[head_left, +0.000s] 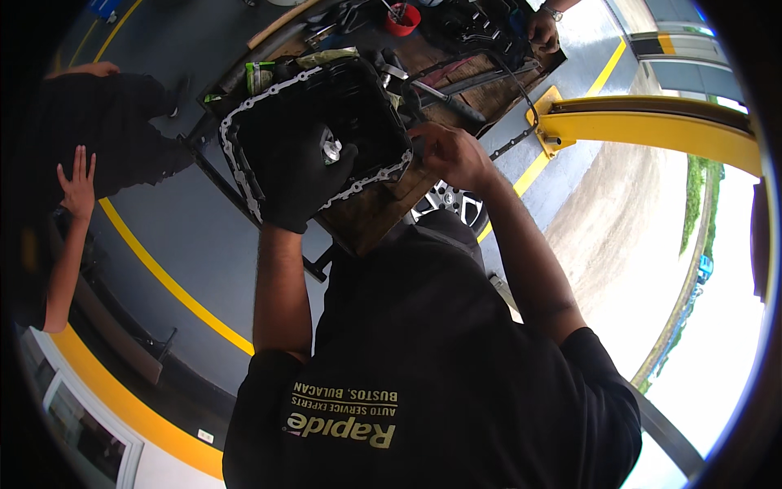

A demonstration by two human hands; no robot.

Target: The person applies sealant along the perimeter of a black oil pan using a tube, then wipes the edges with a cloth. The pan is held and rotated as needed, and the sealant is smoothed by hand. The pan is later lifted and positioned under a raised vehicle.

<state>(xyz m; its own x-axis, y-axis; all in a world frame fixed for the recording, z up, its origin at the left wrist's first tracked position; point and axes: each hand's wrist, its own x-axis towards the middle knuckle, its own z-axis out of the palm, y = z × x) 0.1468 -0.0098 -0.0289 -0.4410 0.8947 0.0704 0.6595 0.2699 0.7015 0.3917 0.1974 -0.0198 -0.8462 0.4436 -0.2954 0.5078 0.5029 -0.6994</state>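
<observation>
My left hand point(301, 183), in a black glove, reaches over the near edge of a black oil pan point(371, 106) with a pale, bolt-holed metal rim. Its fingers curl around a small shiny silvery thing point(331, 147), whose kind I cannot make out. My bare right hand point(458, 159) is at the pan's right corner, fingers pinched together. What lies between those fingertips is hidden. A thin dark gasket point(525, 90) with bolt holes loops out beyond the right hand. The pan is tilted on a worn wooden work table.
A red cup point(401, 19) with tools, a hammer-like tool point(444, 102) and dark parts point(476, 24) lie on the table point(432, 61). Another person's hand point(544, 31) rests at its far right. A co-worker's hand point(78, 189) is at left. A yellow lift arm point(652, 122) extends at right.
</observation>
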